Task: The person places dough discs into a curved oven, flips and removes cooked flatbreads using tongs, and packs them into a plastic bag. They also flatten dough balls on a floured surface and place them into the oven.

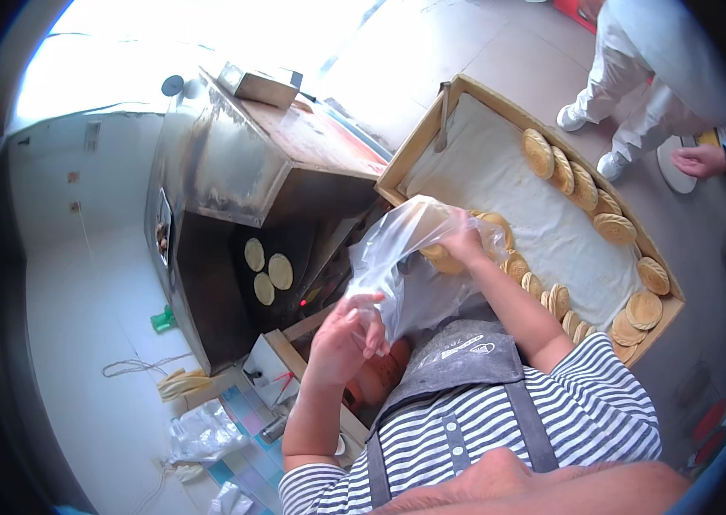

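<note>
A clear plastic bag [401, 257] is spread between my two hands. My left hand [347, 328] pinches its near-left edge, with some fingers curled loosely. At the bag's far-right side, my right hand [464, 239] has hold of the film; its fingertips are partly hidden. Round flatbreads [443, 257] show through the plastic beneath my right hand. I cannot tell whether they are in the bag or behind it. Below lies a wooden tray [665, 283] lined with white cloth [530, 212]. More golden flatbreads [614, 228] lean in overlapping rows along its sides.
To the left, three pale dough rounds [264, 288] lie inside a metal oven [227, 161]. A metal box [266, 87] sits on top. Plastic bags [205, 431] rest on a tiled counter [243, 405]. Beyond the tray stands a person in white trousers [620, 96]; another hand [701, 161] shows at right.
</note>
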A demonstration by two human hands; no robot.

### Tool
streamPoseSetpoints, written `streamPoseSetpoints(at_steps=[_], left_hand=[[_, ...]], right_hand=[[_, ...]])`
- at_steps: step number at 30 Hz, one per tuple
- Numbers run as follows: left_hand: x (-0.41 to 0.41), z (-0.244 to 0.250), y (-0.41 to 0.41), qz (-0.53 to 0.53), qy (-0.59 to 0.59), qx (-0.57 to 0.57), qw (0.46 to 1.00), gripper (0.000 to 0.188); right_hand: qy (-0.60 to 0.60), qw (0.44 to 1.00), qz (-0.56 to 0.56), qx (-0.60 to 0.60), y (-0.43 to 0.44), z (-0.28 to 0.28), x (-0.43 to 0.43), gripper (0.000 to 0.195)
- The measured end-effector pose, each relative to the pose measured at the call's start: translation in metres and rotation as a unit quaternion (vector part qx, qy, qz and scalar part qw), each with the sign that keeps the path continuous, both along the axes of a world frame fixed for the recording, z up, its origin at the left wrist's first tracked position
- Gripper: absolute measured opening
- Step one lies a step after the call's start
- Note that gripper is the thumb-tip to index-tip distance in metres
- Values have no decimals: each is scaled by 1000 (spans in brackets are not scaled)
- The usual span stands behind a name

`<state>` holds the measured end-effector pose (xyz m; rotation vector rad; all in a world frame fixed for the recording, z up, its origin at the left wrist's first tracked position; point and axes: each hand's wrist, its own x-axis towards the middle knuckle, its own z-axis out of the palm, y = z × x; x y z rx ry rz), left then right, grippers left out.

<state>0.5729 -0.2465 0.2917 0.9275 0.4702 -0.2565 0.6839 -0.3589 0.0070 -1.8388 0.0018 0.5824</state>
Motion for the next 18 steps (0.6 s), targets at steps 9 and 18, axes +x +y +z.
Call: streamPoseSetpoints(at_steps=[9,18], left_hand=[[126,-6,-43,-153,-27,-17,988,62],[200,-81,-31,-185,-53,16,981,51]], right_hand=[[-96,978,-76,-168,-55,-41,82,79],[60,970,182,148,-164,2,48,22]])
